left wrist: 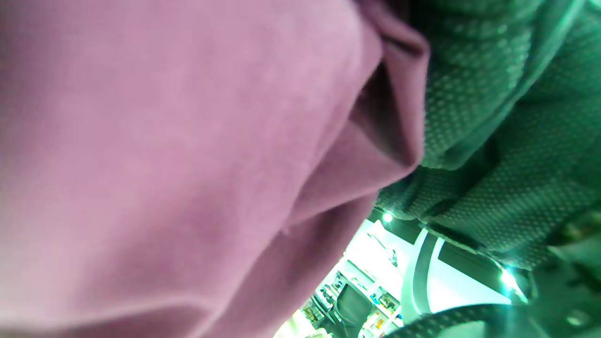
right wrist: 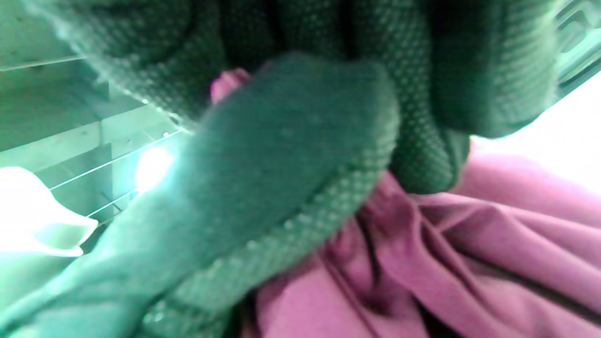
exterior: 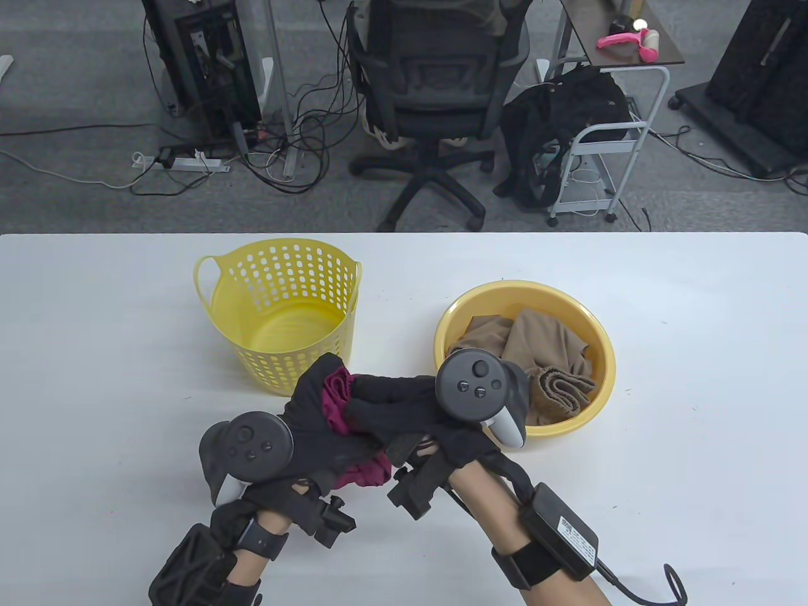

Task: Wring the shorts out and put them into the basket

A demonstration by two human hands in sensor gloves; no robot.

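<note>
Wringing under way, I judge; nothing in the yellow basket (exterior: 278, 315) yet. Magenta shorts (exterior: 336, 401) bunched between both my hands, above the counter (exterior: 663, 442), just in front of the basket. Left hand (exterior: 315, 420) curled tight round one end; right hand (exterior: 410, 404) clenched on the other. Drop-off still to do.

A white table (exterior: 663, 379) holds a yellow basket (exterior: 281, 315) just past the fingers and a yellow bowl (exterior: 524, 350) beside them.
</note>
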